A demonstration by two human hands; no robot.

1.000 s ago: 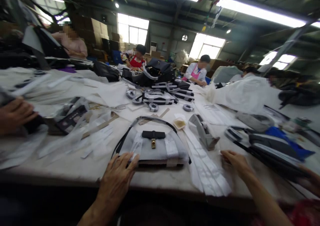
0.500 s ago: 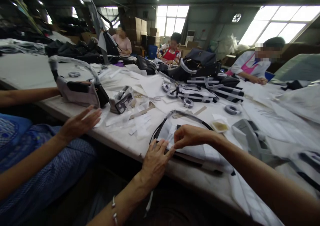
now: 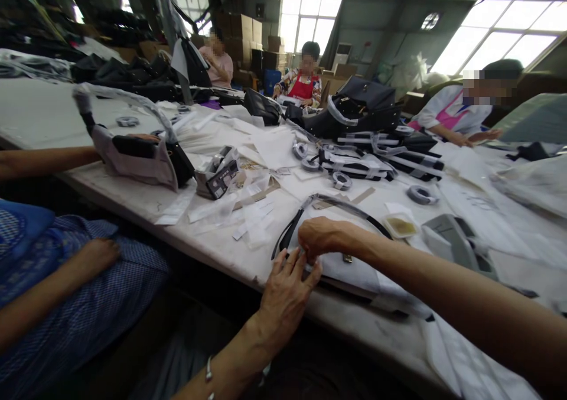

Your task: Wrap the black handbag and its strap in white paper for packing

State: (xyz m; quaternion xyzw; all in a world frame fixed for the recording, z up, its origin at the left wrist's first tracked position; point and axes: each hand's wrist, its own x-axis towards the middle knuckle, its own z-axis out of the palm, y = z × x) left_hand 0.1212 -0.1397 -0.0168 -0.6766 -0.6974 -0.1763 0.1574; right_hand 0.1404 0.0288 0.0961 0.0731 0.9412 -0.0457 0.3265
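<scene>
The wrapped handbag lies at the table's near edge. The left hand spreads over its left corner; the right hand curls there, its grip hidden. The bag looks light, soft, probably slippery; the strap seems the surest hold.

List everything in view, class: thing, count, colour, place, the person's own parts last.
bag: one, white and black, foreground
second bag: one, pinkish, left
dispenser: one, grey, right of bag
dish: one, yellowish inside, beside bag
coils: several, grey, table
box: one, dark, left of bag
sheets: many, white, table
dark bags: several, black, back
table: one, whitish, centre
cartons: several, brown, background
windows: several, white, background
people: four, mixed clothes, left, back
left grip: one, bare, at bag
right grip: one, bare, at bag
</scene>
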